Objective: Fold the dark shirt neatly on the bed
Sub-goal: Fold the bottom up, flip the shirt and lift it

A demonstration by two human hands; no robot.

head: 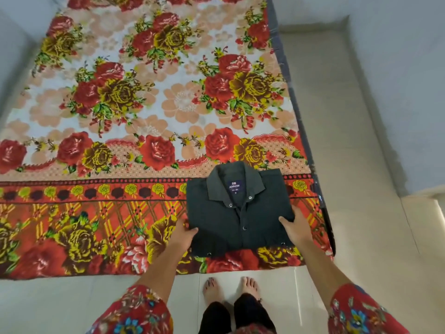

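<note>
Shirt: the dark shirt (240,210) lies between the two hands as a compact rectangle, collar and label on the far side, bottom fold toward the person.
Bed: the shirt rests on the flowered bedspread (120,112), close to the near edge and toward the right-hand corner.
Left hand: the left hand (184,233) is at the shirt's left edge, thumb over the cloth, fingers seemingly tucked beneath — pinching that edge.
Right hand: the right hand (295,227) grips the right edge in the same way, thumb lying on top.
Hands together: well apart, the whole width of the folded shirt between them, each clamped on its own side.
Key relation: the shirt sits straight ahead of both hands, its button line running away from the person; neither hand is clearly nearer.
Stage: folding looks nearly finished, by my judgement — squaring or shifting the bundle remains.
Risk: uneven pulling could skew the layers.
Floor: bare feet (231,289) stand on the tiles just short of the bed.
</note>
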